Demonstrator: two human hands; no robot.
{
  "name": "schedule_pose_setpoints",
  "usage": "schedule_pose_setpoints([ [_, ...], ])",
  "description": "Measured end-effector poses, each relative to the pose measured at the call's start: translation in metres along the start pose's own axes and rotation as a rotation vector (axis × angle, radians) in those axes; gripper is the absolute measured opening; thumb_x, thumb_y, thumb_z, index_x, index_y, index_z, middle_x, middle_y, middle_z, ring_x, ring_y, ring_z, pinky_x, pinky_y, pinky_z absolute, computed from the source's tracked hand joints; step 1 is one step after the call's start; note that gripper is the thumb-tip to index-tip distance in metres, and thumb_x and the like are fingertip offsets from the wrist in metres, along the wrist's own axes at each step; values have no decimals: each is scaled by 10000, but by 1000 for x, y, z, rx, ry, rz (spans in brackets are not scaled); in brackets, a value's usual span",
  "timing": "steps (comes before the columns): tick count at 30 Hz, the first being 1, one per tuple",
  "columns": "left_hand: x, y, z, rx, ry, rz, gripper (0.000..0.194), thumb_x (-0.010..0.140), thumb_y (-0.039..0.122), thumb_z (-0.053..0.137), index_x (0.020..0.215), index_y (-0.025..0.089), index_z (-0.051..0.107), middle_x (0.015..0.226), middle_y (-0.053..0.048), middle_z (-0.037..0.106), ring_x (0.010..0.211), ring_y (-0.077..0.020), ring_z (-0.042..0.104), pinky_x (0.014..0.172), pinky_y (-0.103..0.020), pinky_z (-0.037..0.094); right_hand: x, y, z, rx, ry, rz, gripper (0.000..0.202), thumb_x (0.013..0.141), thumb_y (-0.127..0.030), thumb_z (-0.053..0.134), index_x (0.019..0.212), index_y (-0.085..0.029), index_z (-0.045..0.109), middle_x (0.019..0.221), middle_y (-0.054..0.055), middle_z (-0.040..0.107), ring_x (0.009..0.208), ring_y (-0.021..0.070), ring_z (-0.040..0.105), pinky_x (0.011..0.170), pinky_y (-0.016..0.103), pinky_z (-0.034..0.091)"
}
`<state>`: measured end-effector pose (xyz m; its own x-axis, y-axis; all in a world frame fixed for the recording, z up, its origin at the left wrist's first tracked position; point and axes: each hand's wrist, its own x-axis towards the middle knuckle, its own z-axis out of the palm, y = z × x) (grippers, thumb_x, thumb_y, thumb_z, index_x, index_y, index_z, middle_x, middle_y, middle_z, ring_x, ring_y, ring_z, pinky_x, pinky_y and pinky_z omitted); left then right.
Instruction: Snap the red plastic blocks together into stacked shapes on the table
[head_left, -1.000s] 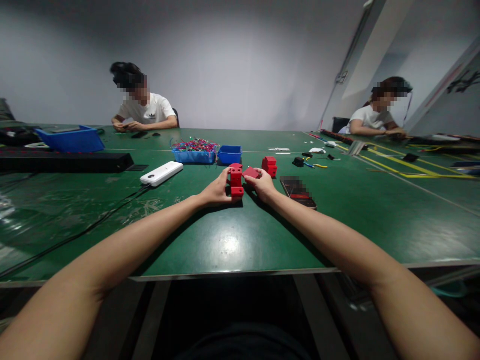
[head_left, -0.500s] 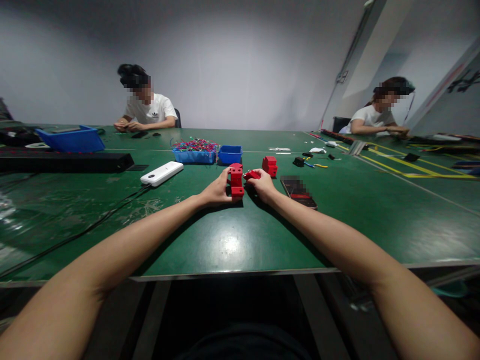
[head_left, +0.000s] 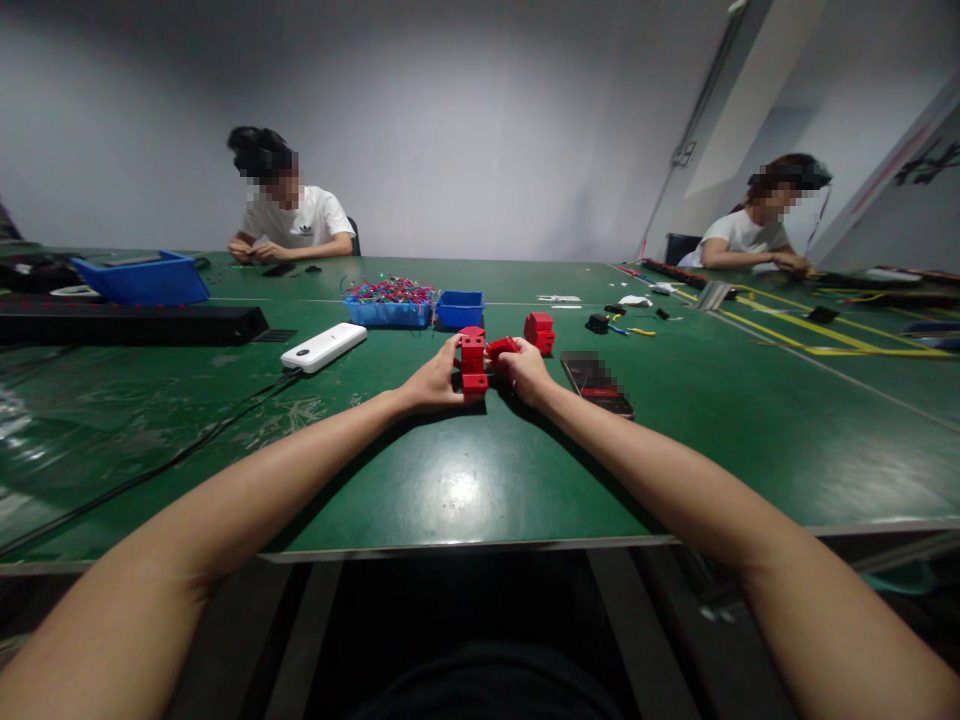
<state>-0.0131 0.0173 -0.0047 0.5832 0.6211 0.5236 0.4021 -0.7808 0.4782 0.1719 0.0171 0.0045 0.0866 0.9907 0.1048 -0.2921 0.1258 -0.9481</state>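
My left hand (head_left: pixel 437 378) is closed around the left side of a red block with holes (head_left: pixel 473 362), which stands upright on the green table (head_left: pixel 450 480). In the fingers of my right hand (head_left: pixel 529 372) is a smaller red piece (head_left: pixel 501 347), held close to the block's right side. Whether the two parts touch, I cannot tell. Behind my right hand stands another red block (head_left: pixel 539 332). A dark phone (head_left: pixel 597 384) lies to the right of that hand.
Beyond my hands stand a blue bin of coloured wires (head_left: pixel 390 312) and a smaller blue bin (head_left: pixel 460 309). A white power bank (head_left: pixel 324 347) with a cable lies left. Pliers (head_left: pixel 631 329) lie right. Two people (head_left: pixel 296 220) sit across the table.
The small red piece in my right hand has turned and shifted slightly left, nearer the block. My left hand and the block stay in place.
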Motion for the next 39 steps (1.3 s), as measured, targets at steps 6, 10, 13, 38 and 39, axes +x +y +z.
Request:
schedule_pose_setpoints([
  [6, 0, 2, 0, -21, -3, -13, 985, 671, 444, 762, 1444, 142, 232, 1421, -213, 435, 1307, -350, 486, 1117, -523, 392, -4, -2, 0, -32, 12, 39, 192, 666, -25, 643, 788, -159, 582, 696, -23, 661, 587, 97, 629, 595, 231, 560],
  [10, 1, 4, 0, -19, -5, 2, 971, 680, 446, 755, 1438, 130, 237, 1425, -219, 426, 1314, -350, 477, 1116, -512, 398, -7, -4, -1, -107, 14, -13, 205, 655, -78, 708, 828, -153, 628, 667, -36, 656, 567, 90, 601, 496, 187, 491],
  [13, 1, 3, 0, -12, -4, 2, 979, 673, 457, 761, 1439, 139, 242, 1441, -215, 406, 1318, -352, 469, 1113, -512, 402, -8, -5, -2, -153, 18, -35, 267, 624, -144, 762, 873, -154, 665, 657, -28, 665, 556, 100, 590, 441, 181, 414],
  [38, 1, 3, -1, -1, 6, 4, 962, 678, 452, 754, 1438, 151, 246, 1411, -195, 441, 1327, -342, 462, 1130, -508, 381, -3, 0, -2, -248, 12, -81, 245, 627, -242, 739, 849, -150, 692, 697, -17, 690, 565, 106, 543, 582, 244, 455],
  [39, 1, 3, -1, -3, 7, 5, 964, 677, 453, 754, 1439, 154, 245, 1411, -192, 442, 1327, -341, 463, 1130, -509, 382, -3, 0, -2, -246, 5, -85, 244, 630, -264, 743, 840, -151, 690, 698, -14, 690, 569, 107, 542, 575, 241, 448],
])
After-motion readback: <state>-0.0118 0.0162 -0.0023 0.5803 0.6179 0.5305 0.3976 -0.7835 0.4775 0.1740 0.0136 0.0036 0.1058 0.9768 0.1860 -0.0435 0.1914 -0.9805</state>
